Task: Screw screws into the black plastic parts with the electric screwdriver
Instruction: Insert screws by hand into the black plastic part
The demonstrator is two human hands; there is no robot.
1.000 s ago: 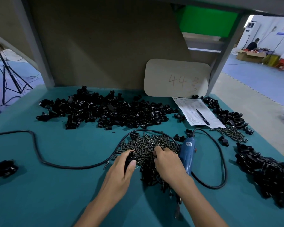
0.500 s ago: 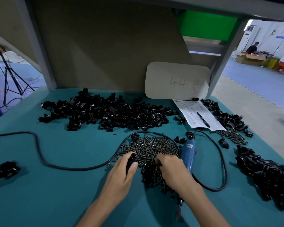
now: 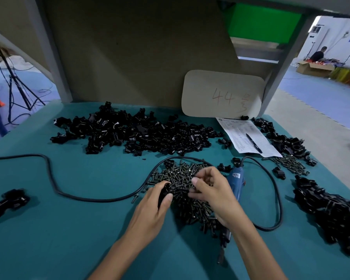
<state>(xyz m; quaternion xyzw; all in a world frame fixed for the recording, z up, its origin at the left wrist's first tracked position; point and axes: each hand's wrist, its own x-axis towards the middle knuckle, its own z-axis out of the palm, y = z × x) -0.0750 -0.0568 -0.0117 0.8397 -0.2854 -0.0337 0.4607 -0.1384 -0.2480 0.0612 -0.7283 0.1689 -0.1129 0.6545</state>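
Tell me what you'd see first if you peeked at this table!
Two hands meet in the middle: the left hand grips a black plastic part, and the right hand digs curled fingers into a shiny pile of screws. A blue electric screwdriver lies just right of that hand, and a big heap of black parts stretches across the back of the teal table.

The right hand point(image 3: 214, 190) has lifted off the screw pile point(image 3: 180, 175), fingers curling.
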